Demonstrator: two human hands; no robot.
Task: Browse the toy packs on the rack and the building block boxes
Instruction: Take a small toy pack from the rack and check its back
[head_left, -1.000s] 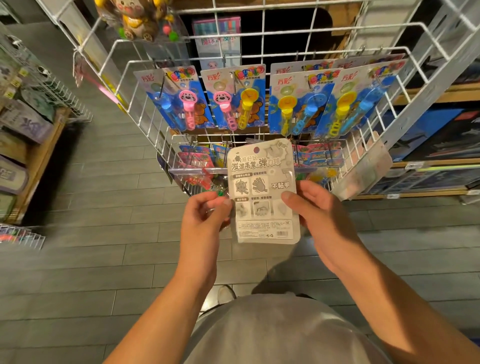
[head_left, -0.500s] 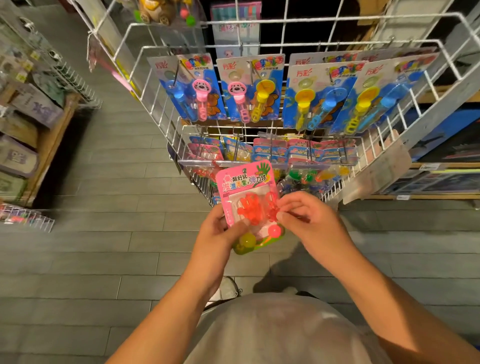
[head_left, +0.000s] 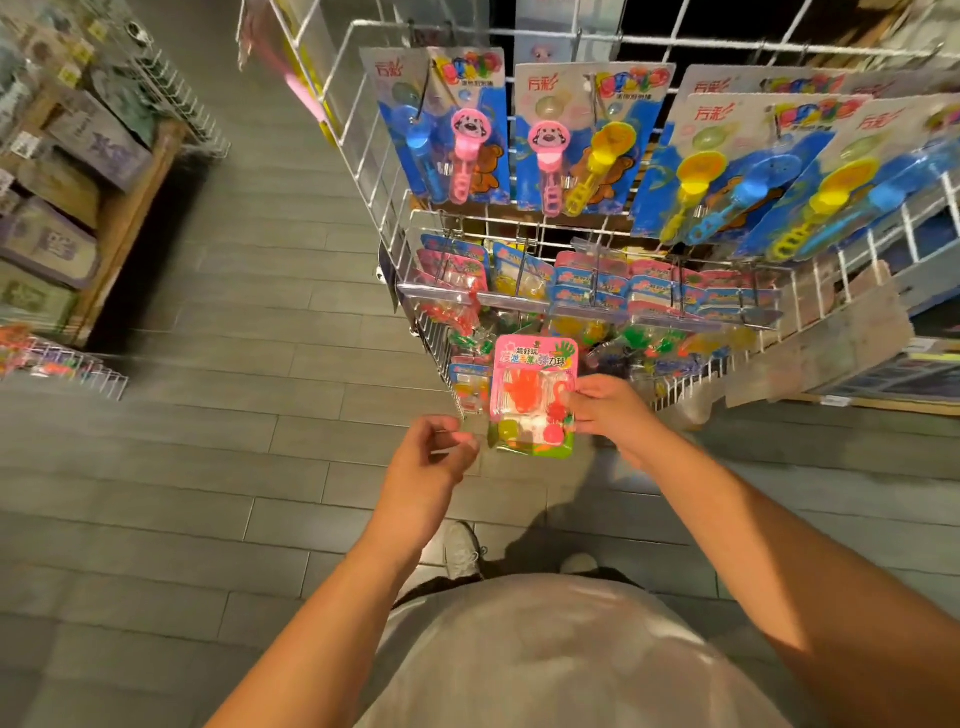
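Note:
My right hand (head_left: 608, 410) pinches the right edge of a pink toy pack (head_left: 524, 364) with orange sticky hands and small balls under clear plastic, held face up just in front of the white wire rack (head_left: 363, 156). Just left of the pack, my left hand (head_left: 426, 462) hovers with fingers loosely curled and holds nothing. On the rack's upper row hang blue bubble-wand packs (head_left: 587, 140). Similar pink and blue packs (head_left: 597, 280) fill the lower row behind a clear strip.
A wooden shelf with flat boxes (head_left: 52, 244) stands at the far left, with a small wire basket (head_left: 67, 364) below it. Dark boxes (head_left: 883, 374) lie on a shelf behind the rack at the right. Grey plank floor lies below, with my shoes in view.
The pack was turned from its white back to its pink front. My left hand has let go of it, and only my right hand holds it now. The view has swung left.

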